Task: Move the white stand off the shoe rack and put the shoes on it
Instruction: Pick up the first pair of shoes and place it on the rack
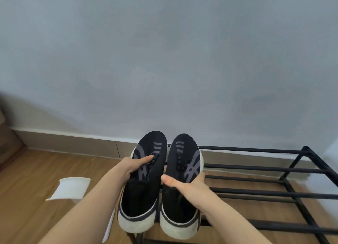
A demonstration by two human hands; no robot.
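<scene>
Grey-blue wall (164,51) behind, wood floor (27,198) below, black bar shoe rack (265,192) at right against the wall. My left hand (132,167) has fingers clamped on the left shoe (144,185), my right hand (190,184) clamped on the right shoe (180,194), both black, white-soled, toes toward wall, over the rack's left end. White stand (70,188) sits on floor, left of rack

A plain grey-blue wall (164,51) fills most of the view. A beige skirting (73,143) meets the wood floor (33,216).
</scene>
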